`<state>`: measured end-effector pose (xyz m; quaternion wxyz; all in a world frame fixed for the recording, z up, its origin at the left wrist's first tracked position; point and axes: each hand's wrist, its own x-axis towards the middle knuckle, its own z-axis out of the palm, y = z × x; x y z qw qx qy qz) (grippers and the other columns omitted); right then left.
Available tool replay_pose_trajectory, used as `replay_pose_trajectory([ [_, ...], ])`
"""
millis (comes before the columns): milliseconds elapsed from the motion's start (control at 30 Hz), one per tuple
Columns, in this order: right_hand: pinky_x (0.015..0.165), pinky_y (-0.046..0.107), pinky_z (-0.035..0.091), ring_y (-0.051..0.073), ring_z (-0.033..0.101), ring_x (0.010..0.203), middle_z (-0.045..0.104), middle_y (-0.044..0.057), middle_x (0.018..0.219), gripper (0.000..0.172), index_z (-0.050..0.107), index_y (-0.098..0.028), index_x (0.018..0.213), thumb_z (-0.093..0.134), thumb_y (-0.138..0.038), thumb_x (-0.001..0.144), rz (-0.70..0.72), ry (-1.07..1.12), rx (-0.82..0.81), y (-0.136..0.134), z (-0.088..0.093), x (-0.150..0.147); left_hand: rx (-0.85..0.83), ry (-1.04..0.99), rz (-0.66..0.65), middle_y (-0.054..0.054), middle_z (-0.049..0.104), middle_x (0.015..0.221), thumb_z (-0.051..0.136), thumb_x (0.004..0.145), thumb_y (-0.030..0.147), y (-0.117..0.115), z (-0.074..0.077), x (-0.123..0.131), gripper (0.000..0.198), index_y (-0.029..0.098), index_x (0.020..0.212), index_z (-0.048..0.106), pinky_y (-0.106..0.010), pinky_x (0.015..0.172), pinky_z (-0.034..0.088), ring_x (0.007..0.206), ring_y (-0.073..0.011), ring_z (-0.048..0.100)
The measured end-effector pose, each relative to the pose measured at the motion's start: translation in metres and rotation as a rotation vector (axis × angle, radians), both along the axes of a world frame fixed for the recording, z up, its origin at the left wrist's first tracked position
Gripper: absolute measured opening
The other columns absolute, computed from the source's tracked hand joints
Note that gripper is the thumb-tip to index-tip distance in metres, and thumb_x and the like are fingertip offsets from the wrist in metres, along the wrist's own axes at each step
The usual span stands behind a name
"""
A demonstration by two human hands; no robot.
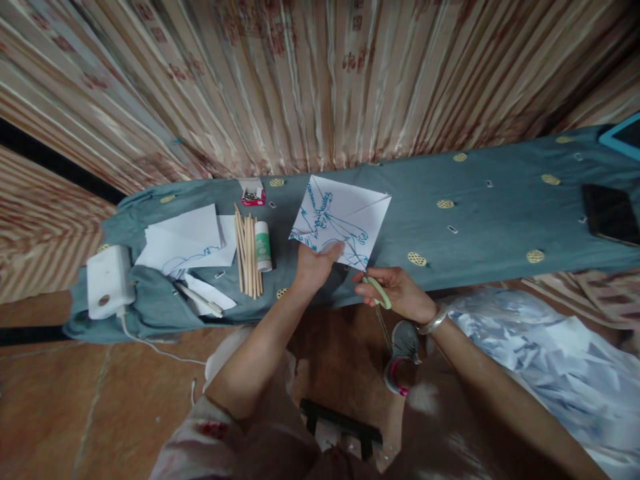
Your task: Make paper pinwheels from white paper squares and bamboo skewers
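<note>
A square sheet of white paper [350,210] with blue line drawings is held up over the table in my left hand [320,263], thumb on top and fingers underneath. Faint creases cross the sheet. My right hand [395,290] is closed around a pair of scissors [377,291] with light green handles. The blades meet the paper's lower right corner and are mostly hidden there. To the left of the sheet stand out a glue stick [263,247] with a white and green label and a bundle of thin wooden sticks [247,257].
On the green pineapple-print tablecloth [480,220] lie more papers [185,237], pens [200,298], a small red box [253,193] of metal bits, a white device [107,281] with a cable, and a dark phone [610,213]. A plastic bag of paper scraps [550,360] sits at right. Curtains hang behind.
</note>
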<state>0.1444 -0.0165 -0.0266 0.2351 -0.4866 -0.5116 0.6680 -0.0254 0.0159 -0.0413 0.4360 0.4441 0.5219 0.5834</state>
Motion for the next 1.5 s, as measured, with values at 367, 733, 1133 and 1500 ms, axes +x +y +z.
replay_pose_trajectory([
  [367, 0.046, 0.020, 0.042, 0.008, 0.052, 0.047, 0.059, -0.004, 0.053, 0.046, 0.067, -0.015, 0.076, 0.084, -0.051, 0.051, -0.023, 0.002, -0.006, 0.0008, -0.0003, -0.0001, -0.013, 0.006, -0.023, -0.008, 0.074, 0.095, 0.072, 0.063, 0.021, -0.0021, -0.0031, 0.0010, 0.037, 0.015, 0.099, 0.066, -0.044, 0.101, 0.046, 0.099, -0.0264, 0.067],
  [733, 0.045, 0.019, 0.038, 0.007, 0.051, 0.047, 0.058, -0.005, 0.053, 0.040, 0.063, -0.016, 0.069, 0.083, -0.046, 0.055, -0.022, 0.026, 0.035, 0.0016, -0.0065, 0.0017, -0.051, -0.023, -0.023, -0.007, 0.074, 0.094, 0.072, 0.063, 0.018, -0.0052, 0.0017, 0.0039, 0.039, 0.014, 0.101, 0.064, -0.042, 0.101, 0.046, 0.100, -0.0248, 0.067],
  [1133, 0.044, 0.019, 0.036, 0.007, 0.049, 0.045, 0.058, -0.004, 0.049, 0.044, 0.055, -0.016, 0.060, 0.083, -0.049, 0.052, -0.043, 0.019, 0.028, 0.0026, -0.0002, -0.0018, -0.059, -0.028, -0.023, -0.007, 0.073, 0.093, 0.073, 0.062, 0.021, -0.0056, -0.0004, 0.0048, 0.040, 0.013, 0.100, 0.065, -0.042, 0.100, 0.047, 0.097, -0.0242, 0.067],
  [1500, 0.042, 0.019, 0.033, 0.006, 0.047, 0.042, 0.058, -0.005, 0.047, 0.043, 0.059, -0.015, 0.061, 0.084, -0.049, 0.050, -0.075, 0.035, 0.005, 0.0018, -0.0013, -0.0029, -0.067, -0.003, -0.016, -0.007, 0.073, 0.098, 0.072, 0.063, 0.021, -0.0067, -0.0003, 0.0047, 0.041, 0.013, 0.103, 0.064, -0.043, 0.100, 0.046, 0.100, -0.0245, 0.066],
])
